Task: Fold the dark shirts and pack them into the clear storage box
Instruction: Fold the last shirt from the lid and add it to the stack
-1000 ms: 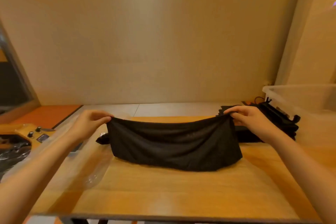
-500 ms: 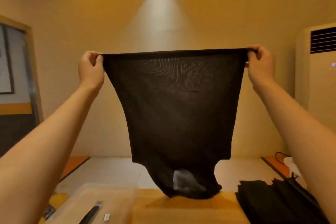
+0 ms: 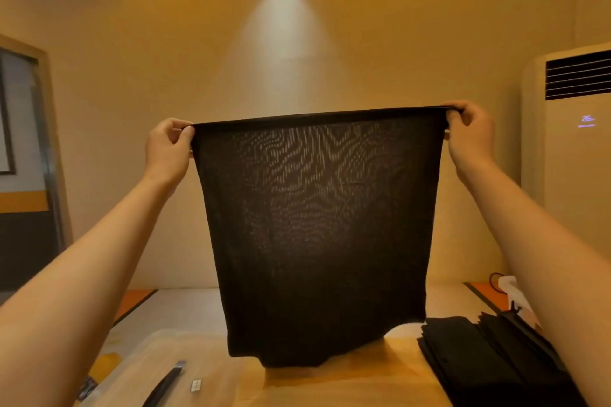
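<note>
A thin dark shirt (image 3: 317,235) hangs in the air in front of me, stretched flat by its top edge, its lower end just above the wooden table (image 3: 363,383). My left hand (image 3: 167,149) pinches the shirt's top left corner. My right hand (image 3: 469,132) pinches the top right corner. A stack of dark folded shirts (image 3: 486,363) lies on the table at the right. A clear plastic lid or box part (image 3: 158,370) lies at the lower left, with a dark strap-like object (image 3: 165,385) seen through it.
A tall white air conditioner (image 3: 568,158) stands at the right wall. A door frame (image 3: 43,149) is at the left. A white item with a dark cable (image 3: 506,287) sits behind the shirt stack. Light floor and orange mats (image 3: 139,301) lie beyond the table.
Both hands lifted the shirt from the table up into the air and spread it. Since half a second ago it hangs straighter and wider, and my view has tilted up.
</note>
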`<state>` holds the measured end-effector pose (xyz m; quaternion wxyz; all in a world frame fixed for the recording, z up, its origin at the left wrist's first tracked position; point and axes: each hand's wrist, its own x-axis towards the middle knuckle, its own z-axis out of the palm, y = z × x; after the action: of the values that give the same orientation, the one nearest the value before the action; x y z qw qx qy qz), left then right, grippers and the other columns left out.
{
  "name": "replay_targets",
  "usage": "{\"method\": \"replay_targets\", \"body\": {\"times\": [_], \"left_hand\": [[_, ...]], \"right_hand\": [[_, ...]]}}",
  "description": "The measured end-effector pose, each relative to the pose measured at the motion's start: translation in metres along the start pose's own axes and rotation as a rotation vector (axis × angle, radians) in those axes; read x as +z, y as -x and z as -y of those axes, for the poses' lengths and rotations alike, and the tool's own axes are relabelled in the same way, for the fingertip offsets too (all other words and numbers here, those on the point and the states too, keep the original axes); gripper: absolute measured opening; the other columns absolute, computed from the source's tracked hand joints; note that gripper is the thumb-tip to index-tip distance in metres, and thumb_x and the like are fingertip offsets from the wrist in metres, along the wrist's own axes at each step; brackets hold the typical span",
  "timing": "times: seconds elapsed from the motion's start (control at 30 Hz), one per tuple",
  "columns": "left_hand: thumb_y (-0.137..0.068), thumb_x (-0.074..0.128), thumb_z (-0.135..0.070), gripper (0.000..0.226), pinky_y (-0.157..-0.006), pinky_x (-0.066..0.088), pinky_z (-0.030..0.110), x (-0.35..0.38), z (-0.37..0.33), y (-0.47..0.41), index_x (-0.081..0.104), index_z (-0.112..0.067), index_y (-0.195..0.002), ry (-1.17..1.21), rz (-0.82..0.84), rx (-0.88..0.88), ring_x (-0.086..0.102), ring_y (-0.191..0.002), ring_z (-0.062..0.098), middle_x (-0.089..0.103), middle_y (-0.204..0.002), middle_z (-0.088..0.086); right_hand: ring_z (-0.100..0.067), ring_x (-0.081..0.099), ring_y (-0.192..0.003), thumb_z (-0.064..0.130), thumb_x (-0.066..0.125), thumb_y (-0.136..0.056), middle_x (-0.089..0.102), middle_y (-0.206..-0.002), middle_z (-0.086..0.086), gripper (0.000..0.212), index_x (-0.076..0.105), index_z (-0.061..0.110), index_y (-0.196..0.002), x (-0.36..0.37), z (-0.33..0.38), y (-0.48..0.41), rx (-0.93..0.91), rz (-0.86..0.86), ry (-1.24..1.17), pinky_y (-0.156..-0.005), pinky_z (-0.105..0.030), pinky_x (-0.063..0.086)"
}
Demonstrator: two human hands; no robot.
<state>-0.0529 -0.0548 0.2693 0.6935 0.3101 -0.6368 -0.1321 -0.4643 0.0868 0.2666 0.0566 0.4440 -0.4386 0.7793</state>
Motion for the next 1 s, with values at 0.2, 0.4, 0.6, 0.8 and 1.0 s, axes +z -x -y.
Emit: {"method": "replay_targets", "body": {"times": [0.2, 0.4, 0.6, 0.8, 1.0], "left_hand": [[-0.098, 0.052, -0.019, 0.011, -0.075, 0.051, 0.044, 0.023, 0.049, 0.008, 0.061, -0.014, -0.097, -0.175, 0.142, -0.079, 0.06, -0.081, 0.026, 0.064, -0.092, 0.011], [-0.1, 0.049, -0.014, 0.014, -0.057, 0.051, 0.038, 0.056, 0.111, 0.029, 0.061, -0.007, -0.1, -0.309, 0.29, -0.227, 0.06, -0.072, 0.028, 0.065, -0.093, 0.016], [-0.101, 0.047, -0.01, 0.01, -0.075, 0.056, 0.034, 0.074, 0.075, -0.023, 0.054, -0.011, -0.094, 0.042, 0.036, -0.198, 0.059, -0.081, 0.019, 0.057, -0.093, 0.005], [-0.102, 0.042, -0.012, 0.015, -0.079, 0.055, 0.022, 0.07, 0.032, -0.034, 0.051, -0.017, -0.091, 0.149, -0.082, -0.047, 0.06, -0.099, 0.015, 0.057, -0.097, 0.002], [-0.102, 0.043, -0.012, 0.009, -0.081, 0.055, 0.025, 0.049, 0.037, -0.003, 0.051, -0.012, -0.098, 0.134, -0.072, -0.075, 0.06, -0.1, 0.018, 0.057, -0.094, 0.001]], "right_hand": [[-0.015, 0.057, -0.089, 0.013, 0.045, -0.1, 0.063, -0.101, -0.002, 0.019, 0.064, 0.017, -0.103, 0.005, -0.053, 0.009, 0.133, 0.084, 0.147, -0.072, -0.027, 0.046], [-0.023, 0.06, -0.099, 0.01, 0.048, -0.098, 0.066, -0.103, -0.006, 0.018, 0.065, 0.018, -0.097, 0.013, -0.135, 0.026, 0.281, 0.122, 0.28, -0.091, -0.046, 0.051], [-0.016, 0.059, -0.093, 0.011, 0.048, -0.097, 0.064, -0.1, -0.006, 0.019, 0.065, 0.01, -0.105, 0.028, -0.102, -0.023, 0.112, -0.072, 0.203, -0.083, -0.032, 0.048], [-0.007, 0.056, -0.088, 0.012, 0.048, -0.096, 0.062, -0.095, 0.003, 0.019, 0.065, 0.011, -0.105, 0.024, -0.056, -0.042, -0.062, -0.13, 0.2, -0.066, -0.006, 0.04], [-0.005, 0.058, -0.091, 0.012, 0.049, -0.098, 0.063, -0.1, 0.004, 0.02, 0.065, 0.011, -0.108, 0.012, -0.047, -0.008, -0.03, -0.091, 0.16, -0.07, -0.003, 0.044]]}}
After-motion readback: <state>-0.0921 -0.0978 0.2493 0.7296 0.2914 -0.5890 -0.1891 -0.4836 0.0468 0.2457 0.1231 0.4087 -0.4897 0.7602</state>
